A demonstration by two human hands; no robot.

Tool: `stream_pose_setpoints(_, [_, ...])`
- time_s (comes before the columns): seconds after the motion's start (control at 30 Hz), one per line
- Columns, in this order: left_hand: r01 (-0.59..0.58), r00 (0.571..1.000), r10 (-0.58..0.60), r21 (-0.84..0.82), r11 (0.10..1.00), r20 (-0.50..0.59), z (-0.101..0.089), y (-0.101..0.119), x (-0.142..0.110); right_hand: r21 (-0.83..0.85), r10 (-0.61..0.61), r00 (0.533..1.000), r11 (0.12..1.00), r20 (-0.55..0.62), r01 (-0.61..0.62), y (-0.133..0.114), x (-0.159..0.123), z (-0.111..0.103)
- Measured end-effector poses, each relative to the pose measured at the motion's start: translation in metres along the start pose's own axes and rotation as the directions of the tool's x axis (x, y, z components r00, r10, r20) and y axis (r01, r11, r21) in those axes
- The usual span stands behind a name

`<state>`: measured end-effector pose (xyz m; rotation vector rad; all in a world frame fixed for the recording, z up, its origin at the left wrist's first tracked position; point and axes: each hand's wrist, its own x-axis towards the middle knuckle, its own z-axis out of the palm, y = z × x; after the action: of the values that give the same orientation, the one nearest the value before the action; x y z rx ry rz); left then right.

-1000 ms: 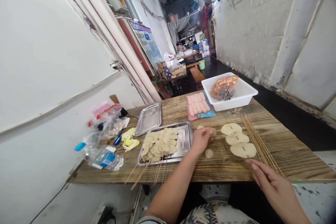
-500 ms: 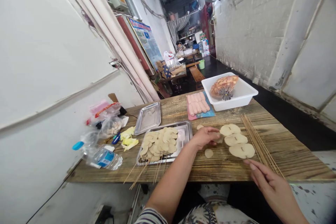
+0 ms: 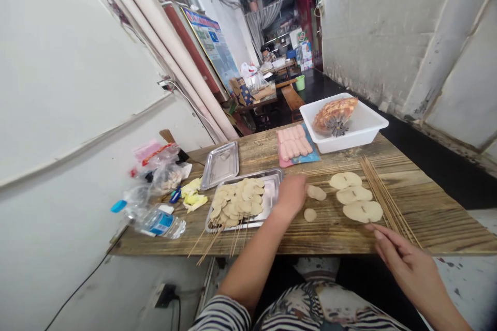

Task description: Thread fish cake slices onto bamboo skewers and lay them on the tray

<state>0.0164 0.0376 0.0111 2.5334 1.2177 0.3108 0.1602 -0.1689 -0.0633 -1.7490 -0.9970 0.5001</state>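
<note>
My right hand (image 3: 406,258) pinches the lower end of a thin wooden skewer. Three pale oval slices, which look like potato (image 3: 362,211), are threaded on it in a row above the wood. My left hand (image 3: 292,195) is smeared by motion at the right edge of a metal tray (image 3: 274,191), and its fingers cannot be made out. Just right of it lie a few loose slices (image 3: 316,192), with a small round slice (image 3: 310,215) nearer to me. Many skewered slices (image 3: 237,201) are heaped in the tray, their sticks pointing toward me.
Bare skewers (image 3: 382,194) lie at the right. Farther back are packed pink sausages (image 3: 294,143) and a white tub (image 3: 365,132) holding a bagged reddish food. A second metal tray (image 3: 220,165), plastic bags (image 3: 166,178) and a water bottle (image 3: 163,223) occupy the left.
My left hand has moved left, away from the threaded slices toward the tray. The right hand keeps its pinch on the skewer. The view has tilted slightly downward.
</note>
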Motion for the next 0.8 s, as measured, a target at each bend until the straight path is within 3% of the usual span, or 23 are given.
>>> stream_pose_setpoints(0.1, [-0.041, 0.987, 0.020, 0.124, 0.991, 0.162, -0.006, 0.001, -0.013, 0.007, 0.061, 0.995, 0.998, 0.073, -0.062, -0.003, 0.000, -0.002])
stream_pose_setpoints(0.2, [-0.097, 0.958, 0.046, 0.169, 0.981, 0.284, 0.004, 0.001, -0.027, 0.007, 0.076, 0.995, 0.997, 0.071, -0.077, -0.004, 0.001, -0.001])
stream_pose_setpoints(0.3, [-0.101, 0.968, 0.070, 0.117, 0.988, 0.242, 0.016, -0.003, -0.035, 0.033, 0.103, 0.992, 0.994, 0.074, -0.106, -0.003, 0.002, 0.001])
stream_pose_setpoints(0.4, [-0.050, 0.968, 0.042, 0.028, 0.998, 0.247, 0.015, -0.011, -0.028, 0.073, 0.130, 0.988, 0.988, 0.089, -0.136, 0.001, 0.001, 0.002])
stream_pose_setpoints(0.47, [-0.005, 0.975, -0.005, 0.045, 0.999, 0.222, 0.009, -0.017, -0.013, 0.081, 0.135, 0.986, 0.986, 0.093, -0.143, 0.004, 0.001, 0.003])
stream_pose_setpoints(0.57, [0.036, 0.994, -0.059, 0.224, 0.974, 0.095, 0.001, -0.023, 0.018, 0.092, 0.117, 0.988, 0.988, 0.101, -0.126, 0.005, 0.001, 0.004])
stream_pose_setpoints(0.67, [0.039, 0.989, -0.074, 0.257, 0.966, 0.129, 0.004, -0.027, 0.043, 0.114, 0.113, 0.987, 0.986, 0.112, -0.126, 0.006, 0.002, 0.004])
stream_pose_setpoints(0.8, [0.029, 0.989, -0.065, 0.248, 0.968, 0.136, 0.013, -0.032, 0.053, 0.129, 0.114, 0.989, 0.983, 0.098, -0.127, 0.006, 0.002, 0.003])
